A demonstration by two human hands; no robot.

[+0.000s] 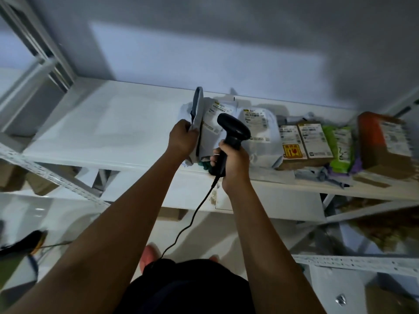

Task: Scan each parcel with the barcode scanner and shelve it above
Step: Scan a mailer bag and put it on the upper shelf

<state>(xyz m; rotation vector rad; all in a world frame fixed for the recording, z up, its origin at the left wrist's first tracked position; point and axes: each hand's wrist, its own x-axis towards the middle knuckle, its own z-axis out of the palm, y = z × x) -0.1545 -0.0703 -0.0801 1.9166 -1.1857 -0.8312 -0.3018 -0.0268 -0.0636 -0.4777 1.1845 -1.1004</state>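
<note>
My left hand [182, 138] grips the edge of a grey plastic mailer parcel [207, 123] and holds it upright over the white shelf [108, 123], its label facing right. My right hand [231, 163] grips the handle of a black barcode scanner [233, 130], whose head sits just to the right of the label. The scanner's black cable [192, 220] hangs down towards my body.
More parcels lie along the shelf to the right: a white mailer [260, 130], two labelled cardboard boxes [303, 141], a green packet [340, 146] and a brown box with orange tape [383, 143]. Metal rack uprights [45, 175] stand left and right. Boxes sit on lower shelves.
</note>
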